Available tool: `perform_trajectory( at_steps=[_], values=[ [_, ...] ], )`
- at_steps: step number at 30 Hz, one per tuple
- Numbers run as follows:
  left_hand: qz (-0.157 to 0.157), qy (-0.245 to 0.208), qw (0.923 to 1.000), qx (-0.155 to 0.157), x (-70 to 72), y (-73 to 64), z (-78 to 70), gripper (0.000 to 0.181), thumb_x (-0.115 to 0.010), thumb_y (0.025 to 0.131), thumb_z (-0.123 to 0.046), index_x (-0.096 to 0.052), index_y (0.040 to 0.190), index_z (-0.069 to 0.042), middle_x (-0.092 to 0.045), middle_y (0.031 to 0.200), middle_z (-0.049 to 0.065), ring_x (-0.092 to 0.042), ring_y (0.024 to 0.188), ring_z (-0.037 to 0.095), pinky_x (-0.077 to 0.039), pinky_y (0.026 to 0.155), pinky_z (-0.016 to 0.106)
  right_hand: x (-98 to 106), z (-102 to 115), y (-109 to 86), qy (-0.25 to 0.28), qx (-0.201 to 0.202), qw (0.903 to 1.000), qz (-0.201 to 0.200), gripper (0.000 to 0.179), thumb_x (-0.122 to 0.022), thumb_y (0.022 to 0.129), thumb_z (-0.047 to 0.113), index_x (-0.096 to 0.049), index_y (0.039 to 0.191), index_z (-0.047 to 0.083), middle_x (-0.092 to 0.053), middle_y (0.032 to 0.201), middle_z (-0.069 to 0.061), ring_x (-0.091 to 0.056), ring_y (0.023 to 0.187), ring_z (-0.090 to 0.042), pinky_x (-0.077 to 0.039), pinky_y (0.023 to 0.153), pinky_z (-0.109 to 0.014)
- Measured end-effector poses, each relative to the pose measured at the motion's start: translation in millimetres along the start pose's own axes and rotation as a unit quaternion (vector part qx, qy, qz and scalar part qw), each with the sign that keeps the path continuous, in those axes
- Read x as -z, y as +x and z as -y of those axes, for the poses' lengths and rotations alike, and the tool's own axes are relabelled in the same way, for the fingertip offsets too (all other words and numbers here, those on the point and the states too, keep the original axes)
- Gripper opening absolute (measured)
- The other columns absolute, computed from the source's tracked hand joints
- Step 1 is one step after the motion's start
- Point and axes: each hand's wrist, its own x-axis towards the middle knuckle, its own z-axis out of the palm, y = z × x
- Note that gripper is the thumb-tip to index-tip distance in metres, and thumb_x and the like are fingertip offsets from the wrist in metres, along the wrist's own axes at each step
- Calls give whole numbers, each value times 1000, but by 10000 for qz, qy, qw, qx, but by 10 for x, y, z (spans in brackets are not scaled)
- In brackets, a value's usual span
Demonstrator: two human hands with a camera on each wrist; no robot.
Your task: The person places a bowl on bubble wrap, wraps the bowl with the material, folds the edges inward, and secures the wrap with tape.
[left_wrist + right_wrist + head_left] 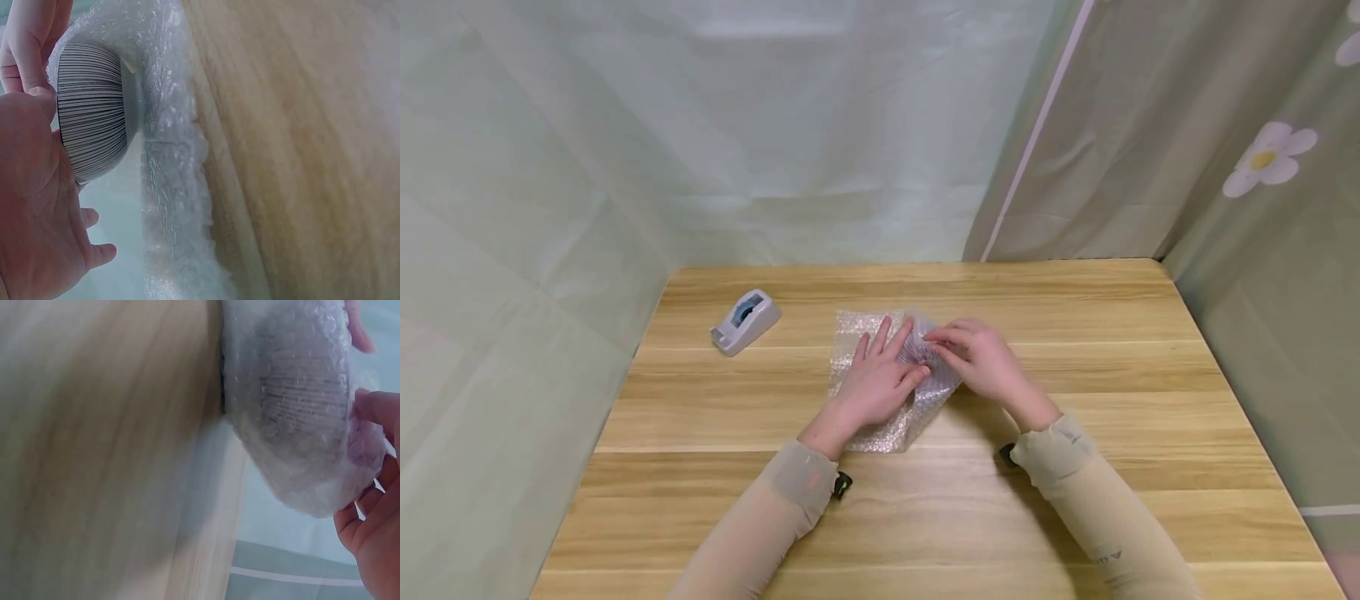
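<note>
Nearest the left wrist camera was the person's left hand (34, 200), laid across the bowl's rim with its fingers straight and spread, clutching nothing; whether its palm pressed down could not be told. Just beyond, the right hand (378, 544) had its thumb and fingers pinched on the bubble wrap (300, 481), gathering a fold of it at the rim. That grip was plainest from the right wrist, where the thumb showed on one face of the fold and the fingertips on the other; from the head camera it was only a small meeting of fingertips.

Between the hands the bowl (94, 119) stood upright on the wrap. Seen from the left wrist, this side was uncovered, its thin black lines crisp on white up to a dark rim. From the right wrist the same lines came blurred through the wrap, which rose around that side. The head camera alone showed the wrap's flat part spread to the left beneath the left hand.

Farther out, only that camera took in the tape dispenser (747, 322), pale, with a blue roll, well apart on the left of the wood-grained table (1112, 400). It also showed both pale sleeves (748, 521) and, around the table, a light curtain (850, 125) with a white flower (1270, 158) at the right.
</note>
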Motion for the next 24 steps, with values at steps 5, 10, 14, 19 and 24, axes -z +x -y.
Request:
perform_trajectory(
  at_steps=[5, 10, 14, 19, 24],
  values=[
    [-8, 19, 10000, -9, -1, 12, 2, 60, -26, 114, -59, -72, 141, -30, 1, 180, 2, 13, 163, 33, -2, 128, 66, -32, 19, -9, -422, 154, 9990, 23, 15, -81, 97, 13, -81, 111, 10, -80, 105, -5, -70, 100, -25, -56, 95, -46],
    [-28, 47, 10000, -22, -6, 24, 3, 61, -27, 114, -58, -72, 141, -28, 1, 180, 2, 11, 164, 35, -2, 128, 66, -52, 27, -14, -689, 253, 9973, 74, 12, -81, 96, 13, -82, 109, 10, -81, 103, -5, -72, 96, -24, -56, 94, -46],
    [-52, 33, 10000, -58, -12, 27, 10, 60, -27, 114, -58, -74, 139, -27, -1, 180, 3, 7, 164, 38, -3, 128, 67, -82, 27, -18, -899, 196, 9956, 152, 12, -80, 97, 13, -82, 109, 10, -81, 104, -5, -72, 96, -25, -57, 94, -45],
    [-45, -18, 9999, -102, -22, 11, 34, 59, -27, 114, -58, -71, 142, -29, -1, 180, 3, 8, 164, 38, -2, 128, 66, -119, 48, -12, -1274, 211, 9913, 252, 13, -80, 97, 10, -81, 109, 10, -81, 104, -4, -71, 91, -23, -56, 91, -43],
    [-32, -225, 9997, -133, -29, 2, 73, 59, -29, 114, -58, -72, 141, -28, 1, 180, 1, 13, 164, 34, 1, 129, 64, -129, 88, 0, -1643, 335, 9850, 406, 16, -82, 93, 6, -82, 108, 11, -81, 106, -1, -70, 94, -24, -54, 94, -45]
  ],
)
